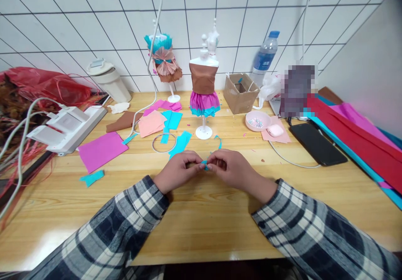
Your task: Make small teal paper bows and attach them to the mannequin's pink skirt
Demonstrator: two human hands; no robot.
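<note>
Between my fingertips is a small strip of turquoise crepe paper point(204, 165), mostly covered by the fingers. My left hand point(180, 171) pinches its left side and my right hand point(232, 172) its right side, both low over the table. Just beyond them stands a mini dress form point(203, 77) with a brown top and a magenta skirt edged in turquoise. A thin turquoise scrap point(218, 142) lies past my right hand. Near my left hand are a turquoise paper piece point(181, 143) and a roll of tape point(163, 142).
Left lie a magenta sheet point(102, 151), peach squares point(152, 124) and a power strip point(77, 127). A second dressed form point(165, 60) stands behind. Toward the right are a cardboard box point(240, 93), a water bottle point(265, 58), a pink bead dish point(258, 121), a phone point(317, 144) and crepe rolls point(354, 133).
</note>
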